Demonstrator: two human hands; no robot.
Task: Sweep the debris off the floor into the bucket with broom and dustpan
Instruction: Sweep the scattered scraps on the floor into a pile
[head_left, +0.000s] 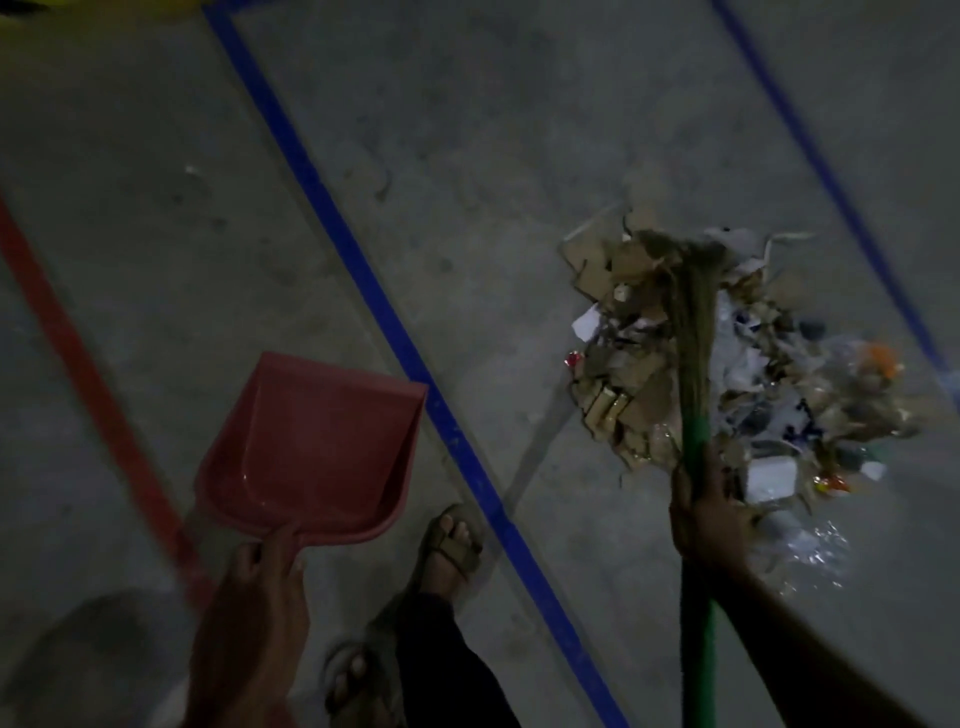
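On the floor, right of the blue line, debris lies piled under the broom, gripped by the right hand. Left hand holds the empty dustpan well apart. Gathering looks finished; next, set the dustpan beside the pile. No bucket shows.

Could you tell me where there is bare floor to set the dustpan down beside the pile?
Bare concrete lies between the blue line and the debris pile, left of the broom. Right of the broom it is crowded with scraps.

dim, grainy | motion-blurred, soft throughout | light source perhaps overhead
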